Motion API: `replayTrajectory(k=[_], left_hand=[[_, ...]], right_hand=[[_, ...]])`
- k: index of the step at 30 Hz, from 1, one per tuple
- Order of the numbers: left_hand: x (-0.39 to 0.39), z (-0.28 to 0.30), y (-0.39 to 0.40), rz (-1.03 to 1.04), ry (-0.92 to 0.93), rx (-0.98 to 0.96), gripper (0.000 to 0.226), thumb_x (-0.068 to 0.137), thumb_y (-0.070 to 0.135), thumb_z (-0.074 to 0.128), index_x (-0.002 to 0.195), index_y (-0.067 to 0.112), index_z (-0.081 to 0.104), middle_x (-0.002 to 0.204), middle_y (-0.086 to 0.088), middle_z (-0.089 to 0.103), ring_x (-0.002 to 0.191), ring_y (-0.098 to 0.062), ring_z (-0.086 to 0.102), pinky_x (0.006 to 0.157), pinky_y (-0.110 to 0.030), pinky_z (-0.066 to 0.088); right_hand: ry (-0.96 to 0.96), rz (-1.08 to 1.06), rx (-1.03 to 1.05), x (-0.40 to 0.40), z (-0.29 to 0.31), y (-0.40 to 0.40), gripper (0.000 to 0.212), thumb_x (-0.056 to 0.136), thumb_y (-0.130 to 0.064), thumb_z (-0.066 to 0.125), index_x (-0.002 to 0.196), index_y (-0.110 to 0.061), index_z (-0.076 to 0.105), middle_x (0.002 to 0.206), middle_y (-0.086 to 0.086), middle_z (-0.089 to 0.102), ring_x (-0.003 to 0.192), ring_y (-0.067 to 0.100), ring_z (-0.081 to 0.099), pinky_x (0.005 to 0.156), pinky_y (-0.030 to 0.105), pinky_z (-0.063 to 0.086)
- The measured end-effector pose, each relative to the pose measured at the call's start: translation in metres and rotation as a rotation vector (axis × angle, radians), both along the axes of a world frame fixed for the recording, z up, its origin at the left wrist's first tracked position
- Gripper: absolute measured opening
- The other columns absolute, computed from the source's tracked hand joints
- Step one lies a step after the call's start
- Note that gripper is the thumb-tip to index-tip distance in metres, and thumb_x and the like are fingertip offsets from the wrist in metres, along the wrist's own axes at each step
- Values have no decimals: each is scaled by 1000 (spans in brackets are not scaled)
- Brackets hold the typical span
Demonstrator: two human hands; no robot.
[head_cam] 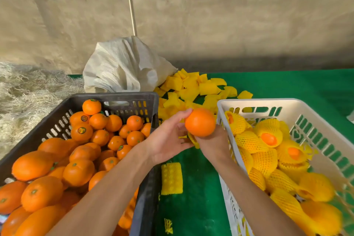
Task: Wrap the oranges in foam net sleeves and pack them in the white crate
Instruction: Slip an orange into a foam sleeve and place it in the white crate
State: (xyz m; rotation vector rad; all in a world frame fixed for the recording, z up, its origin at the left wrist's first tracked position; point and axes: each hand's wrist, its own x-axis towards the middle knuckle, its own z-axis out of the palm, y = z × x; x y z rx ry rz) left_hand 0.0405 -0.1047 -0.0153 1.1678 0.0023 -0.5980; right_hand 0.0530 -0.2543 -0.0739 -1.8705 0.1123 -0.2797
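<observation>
Bare oranges (76,172) in black crate (145,99), netted ones (268,136) in white crate (256,102), hands (191,140) together round orange (200,122).

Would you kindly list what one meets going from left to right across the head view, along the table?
Straw → black crate of bare oranges → loose foam sleeve on the green cloth → white crate of wrapped oranges.

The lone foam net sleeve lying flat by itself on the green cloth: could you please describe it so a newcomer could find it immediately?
Find the gap of green cloth between the black crate and the white crate. The foam net sleeve lies there, below the hands, beside the black crate's wall. Unlike the heaped sleeves farther back, it lies alone.
</observation>
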Motion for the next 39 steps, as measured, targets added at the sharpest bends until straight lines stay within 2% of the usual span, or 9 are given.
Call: replayTrajectory(k=[6, 10, 13, 19, 25, 27, 29, 33, 39], left_hand=[[-1, -1, -5, 34, -64, 102, 65, 90, 53, 63, 146, 22, 50, 137, -10, 66, 129, -23, 60, 103, -34, 50], [-2, 3, -6, 179, -20, 46, 72, 84, 51, 68, 147, 21, 48, 137, -17, 63, 124, -26, 64, 93, -32, 57], [-4, 6, -8, 270, -4, 38, 77, 76, 49, 75, 142, 19, 51, 137, -17, 61, 122, -30, 64, 92, -37, 59], [-4, 1, -10, 374, -213, 280, 64, 68, 52, 83, 110, 4, 72, 121, -15, 70, 112, -26, 70, 91, -44, 62], [-7, -9, -13, 269, -515, 660, 59, 68, 57, 89, 107, 13, 78, 109, -5, 74, 100, -20, 69, 89, -34, 56], [-9, -13, -17, 279, -607, 788, 52, 74, 52, 87, 107, 14, 76, 110, -2, 68, 96, -15, 63, 79, -23, 48], [-8, -13, -17, 361, -648, 841, 40, 81, 47, 84, 99, 12, 74, 104, -5, 65, 91, -21, 63, 76, -31, 51], [-5, -11, -11, 579, -676, 869, 45, 85, 54, 77, 100, 12, 71, 104, -3, 64, 94, -22, 63, 80, -38, 56], [-7, -8, -8, 763, -858, 800, 61, 81, 71, 69, 120, 25, 65, 125, 7, 55, 118, -10, 56, 92, -29, 53]], right_hand=[[61, 106, -12, 1, 4, -13, 29, 86, -8, 79, 74, -29, 63, 74, 0, 69, 63, 26, 72, 61, 54, 62], [138, 178, 114, 6, 15, -21, 13, 96, -5, 65, 107, -11, 68, 104, 13, 70, 64, 27, 75, 68, 47, 65], [153, 200, 189, 5, 20, -24, 24, 99, -7, 64, 119, -21, 63, 110, 10, 66, 61, 28, 75, 62, 35, 64], [120, 41, 288, 8, 19, -22, 14, 100, -24, 66, 95, -36, 62, 60, -1, 67, 46, 10, 63, 48, 25, 57], [119, -28, 212, 5, 25, -21, 37, 95, -38, 67, 80, -5, 72, 79, 16, 68, 70, 19, 63, 64, 33, 54], [37, -31, 145, 1, 27, -21, 36, 97, -34, 66, 77, -3, 69, 80, 20, 65, 73, 23, 61, 65, 36, 50], [-129, -14, -77, -3, 28, -22, 32, 99, -27, 66, 72, -9, 65, 81, 11, 57, 75, 21, 55, 65, 33, 42], [-369, 23, -413, -11, 33, -16, 21, 102, -21, 64, 99, -3, 74, 93, 7, 51, 83, 18, 50, 70, 28, 41], [-502, -59, -333, -21, 37, -2, 15, 97, -20, 69, 104, -8, 75, 96, 3, 56, 82, 14, 57, 67, 27, 51]])
